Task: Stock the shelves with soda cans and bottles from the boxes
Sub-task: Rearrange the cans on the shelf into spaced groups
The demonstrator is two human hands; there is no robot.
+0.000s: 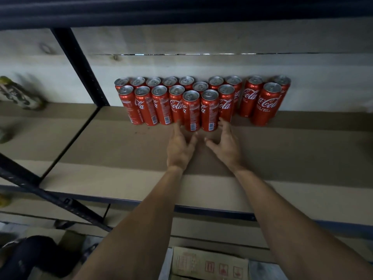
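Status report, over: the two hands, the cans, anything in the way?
Left hand and right hand open, fingers straight, flanking two front cans. Rows of cans upright at back of shelf. Nothing in the way.

Back-row cans (170, 80), beyond the left grip (179, 146): bodies hidden by front row (145, 106). Green object (18, 93), far left of it: blurred, unidentifiable. Cardboard box (210, 263), below: cut off.

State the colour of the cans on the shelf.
The cans are red with white lettering and silver tops; head view.
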